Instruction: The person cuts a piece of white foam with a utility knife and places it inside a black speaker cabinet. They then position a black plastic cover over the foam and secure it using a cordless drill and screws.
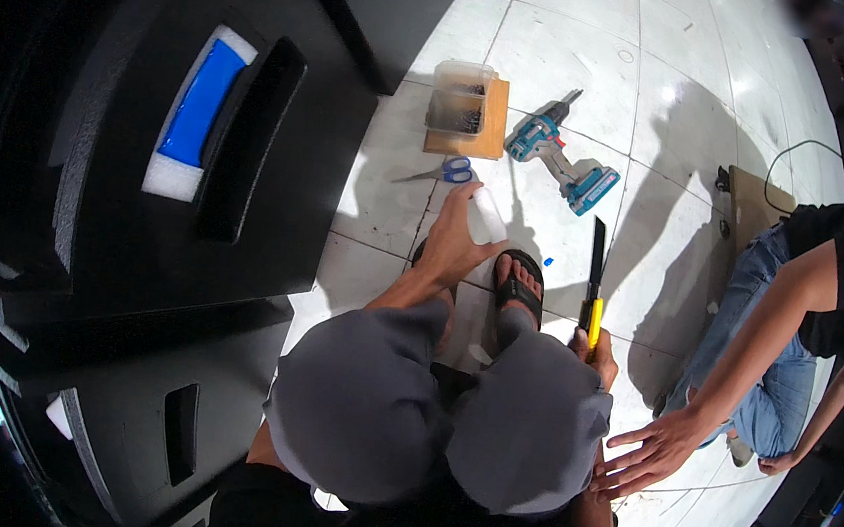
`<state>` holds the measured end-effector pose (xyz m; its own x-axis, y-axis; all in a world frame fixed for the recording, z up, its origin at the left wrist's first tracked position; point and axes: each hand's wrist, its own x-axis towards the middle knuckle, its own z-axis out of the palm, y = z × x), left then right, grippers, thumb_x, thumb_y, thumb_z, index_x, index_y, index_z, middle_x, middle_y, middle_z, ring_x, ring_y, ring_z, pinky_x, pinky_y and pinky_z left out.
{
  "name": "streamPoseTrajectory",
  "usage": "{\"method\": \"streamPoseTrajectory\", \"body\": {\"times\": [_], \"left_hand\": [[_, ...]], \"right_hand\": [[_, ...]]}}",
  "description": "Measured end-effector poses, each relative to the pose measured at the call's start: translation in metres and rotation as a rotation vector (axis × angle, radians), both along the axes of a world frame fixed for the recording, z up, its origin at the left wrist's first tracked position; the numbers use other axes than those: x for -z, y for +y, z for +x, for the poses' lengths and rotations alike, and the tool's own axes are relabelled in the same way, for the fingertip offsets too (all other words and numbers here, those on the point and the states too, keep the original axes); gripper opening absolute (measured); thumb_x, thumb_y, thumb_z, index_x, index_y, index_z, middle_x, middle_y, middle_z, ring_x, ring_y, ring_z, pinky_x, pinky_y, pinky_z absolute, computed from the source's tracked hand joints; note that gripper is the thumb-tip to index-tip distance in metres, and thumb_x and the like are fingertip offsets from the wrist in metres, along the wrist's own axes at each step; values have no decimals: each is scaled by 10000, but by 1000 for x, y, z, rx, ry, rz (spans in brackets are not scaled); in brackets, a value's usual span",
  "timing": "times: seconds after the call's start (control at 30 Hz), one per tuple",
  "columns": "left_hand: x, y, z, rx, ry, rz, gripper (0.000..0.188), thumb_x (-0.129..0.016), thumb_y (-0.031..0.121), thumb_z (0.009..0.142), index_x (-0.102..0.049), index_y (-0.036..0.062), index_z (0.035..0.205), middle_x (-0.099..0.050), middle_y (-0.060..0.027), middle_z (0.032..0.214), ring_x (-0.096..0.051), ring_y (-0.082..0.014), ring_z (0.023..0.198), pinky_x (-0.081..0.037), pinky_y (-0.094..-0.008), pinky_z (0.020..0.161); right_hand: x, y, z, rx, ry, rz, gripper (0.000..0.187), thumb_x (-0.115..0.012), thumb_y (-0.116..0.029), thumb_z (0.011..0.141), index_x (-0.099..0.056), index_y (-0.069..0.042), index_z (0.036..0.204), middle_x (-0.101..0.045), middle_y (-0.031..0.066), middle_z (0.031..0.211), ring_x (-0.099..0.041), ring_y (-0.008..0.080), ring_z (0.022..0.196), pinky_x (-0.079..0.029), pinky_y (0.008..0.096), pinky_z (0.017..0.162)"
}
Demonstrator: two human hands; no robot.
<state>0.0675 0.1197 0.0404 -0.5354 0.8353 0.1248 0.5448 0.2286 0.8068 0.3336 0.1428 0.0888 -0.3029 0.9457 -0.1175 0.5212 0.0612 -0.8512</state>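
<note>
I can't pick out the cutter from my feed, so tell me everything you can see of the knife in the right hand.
The knife is a utility cutter with a yellow and black handle, plastic by its look, and a long dark blade pushed far out. It is nearly upright in the picture, with the tip pointing away from the person over the white tiled floor. The right hand grips the handle beside the right knee. Only that hand touches it; the blade hangs free in the air.

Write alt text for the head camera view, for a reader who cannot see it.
Seen from above, a squatting person's left hand grips a white tube while the right hand holds a yellow utility knife, blade extended. Scissors, a cordless drill and a clear box lie on the white tile floor.
</note>
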Motion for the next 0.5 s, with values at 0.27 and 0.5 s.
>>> {"method": "streamPoseTrajectory", "body": {"times": [0.27, 0.5], "left_hand": [[2, -21, -10, -83, -39, 9, 875, -825, 133, 656, -317, 38, 1362, -418, -190, 1306, -495, -357, 1156, -425, -433, 993], [5, -7, -1, -21, -119, -108, 812, -788, 166, 688, -324, 49, 1344, -458, -208, 1264, -487, -393, 1156, -411, -434, 964]], "right_hand": [[-26, 5, 11, 368, 364, -135, 305, -489, -304, 1002, -541, -18, 908, -494, -3, 625, -472, 73, 496, -398, 229, 447], [-19, 14, 24, 278, 110, -101, 289, -477, -276, 1006, -512, -21, 876, -463, 0, 621, -466, 79, 527, -422, 249, 483]]}}
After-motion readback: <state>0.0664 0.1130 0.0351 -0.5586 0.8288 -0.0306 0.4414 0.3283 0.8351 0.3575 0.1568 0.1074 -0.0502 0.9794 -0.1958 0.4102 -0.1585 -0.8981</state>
